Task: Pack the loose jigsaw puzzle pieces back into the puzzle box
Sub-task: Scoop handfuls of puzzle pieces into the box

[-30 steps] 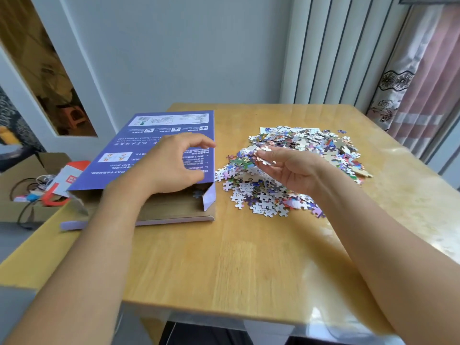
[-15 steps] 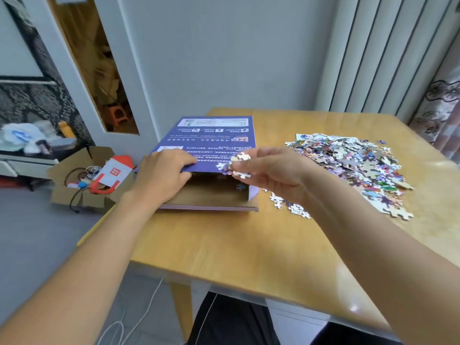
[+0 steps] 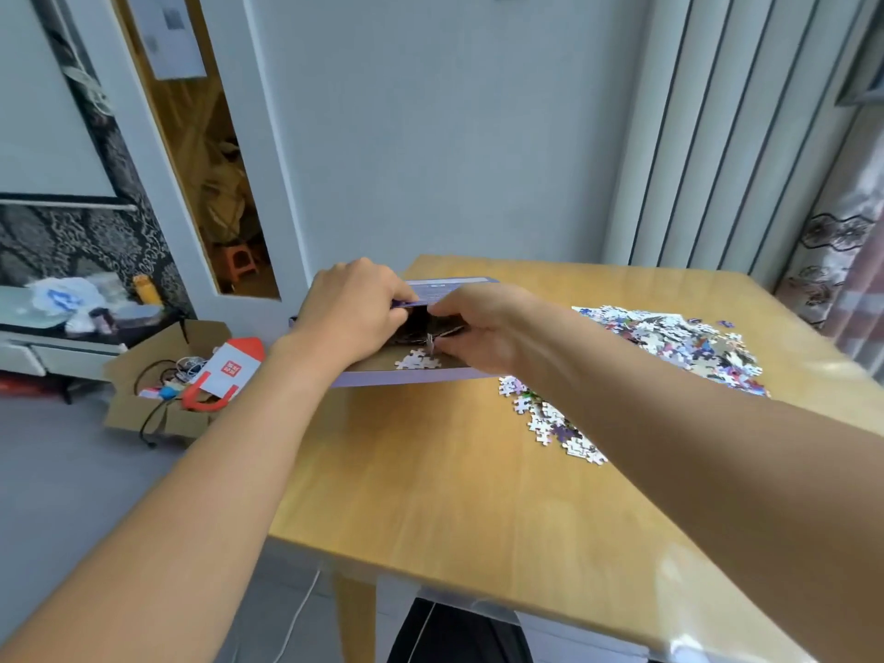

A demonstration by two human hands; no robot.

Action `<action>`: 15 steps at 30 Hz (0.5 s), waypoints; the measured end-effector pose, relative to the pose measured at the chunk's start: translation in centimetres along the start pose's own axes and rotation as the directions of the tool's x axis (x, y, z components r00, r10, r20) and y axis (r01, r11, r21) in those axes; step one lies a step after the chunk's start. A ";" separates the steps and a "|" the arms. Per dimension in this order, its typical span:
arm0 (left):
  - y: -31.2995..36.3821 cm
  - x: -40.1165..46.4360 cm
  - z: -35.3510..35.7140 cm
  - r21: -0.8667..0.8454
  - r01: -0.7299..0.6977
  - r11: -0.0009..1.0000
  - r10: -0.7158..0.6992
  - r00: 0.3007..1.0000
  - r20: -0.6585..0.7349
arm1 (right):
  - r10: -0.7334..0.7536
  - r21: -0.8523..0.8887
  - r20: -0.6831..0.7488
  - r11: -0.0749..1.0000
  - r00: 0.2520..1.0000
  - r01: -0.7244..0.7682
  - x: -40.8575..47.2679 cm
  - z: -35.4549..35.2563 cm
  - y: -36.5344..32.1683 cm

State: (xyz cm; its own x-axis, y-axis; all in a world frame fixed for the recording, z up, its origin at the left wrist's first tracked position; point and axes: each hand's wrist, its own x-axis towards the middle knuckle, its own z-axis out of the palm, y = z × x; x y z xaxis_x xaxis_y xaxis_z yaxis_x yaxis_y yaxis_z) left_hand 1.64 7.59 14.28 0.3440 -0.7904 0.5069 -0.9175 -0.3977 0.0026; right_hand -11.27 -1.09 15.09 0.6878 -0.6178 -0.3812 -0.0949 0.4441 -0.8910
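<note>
Lifting the flat purple cardboard puzzle box's [image 3: 411, 377] lid edge, the left hand [image 3: 354, 313] grips it; the right hand [image 3: 483, 327] pinches loose jigsaw pieces [image 3: 433, 344] at the mouth, with the remaining pile [image 3: 669, 342] lying rightward.

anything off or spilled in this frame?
Mostly fine. A few puzzle pieces lie on the open flap of the puzzle box, at its mouth, not fully inside. The left hand holds the lid up; the right hand is at the opening. The main pile sits on the table.

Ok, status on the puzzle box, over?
Left hand holds box lid up. Right hand at the box mouth, pinching pieces. Few pieces inside box. Big pile left on table. Nothing blocking.
</note>
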 end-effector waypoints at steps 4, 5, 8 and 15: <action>-0.4 0.5 -1.0 -0.046 0.053 0.998 -0.054 0.998 -0.017 | -0.117 -0.050 -0.028 0.992 0.993 0.115 -0.4 -1.1 -1.2; -0.4 0.6 -1.2 -0.053 0.056 0.997 -0.056 0.998 -0.017 | -0.175 -0.147 -0.006 0.974 0.985 0.172 -0.7 -1.5 -1.3; -0.6 0.7 -1.6 -0.066 0.052 0.996 -0.053 0.999 -0.007 | -0.269 -0.504 0.101 0.816 0.958 0.282 -1.6 -2.4 -1.6; -0.7 1.2 -1.5 -0.067 0.060 0.996 -0.060 0.998 0.008 | -0.419 -0.781 0.553 0.039 0.720 0.623 -4.1 -2.5 -1.5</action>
State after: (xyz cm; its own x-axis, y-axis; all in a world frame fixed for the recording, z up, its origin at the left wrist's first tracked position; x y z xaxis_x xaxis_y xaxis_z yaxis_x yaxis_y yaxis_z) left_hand 2.36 7.59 16.23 0.3997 -0.7689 0.4991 -0.9065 -0.4124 0.0905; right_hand -15.74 -0.88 17.32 0.9330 -0.2723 0.2352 -0.1379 -0.8743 -0.4654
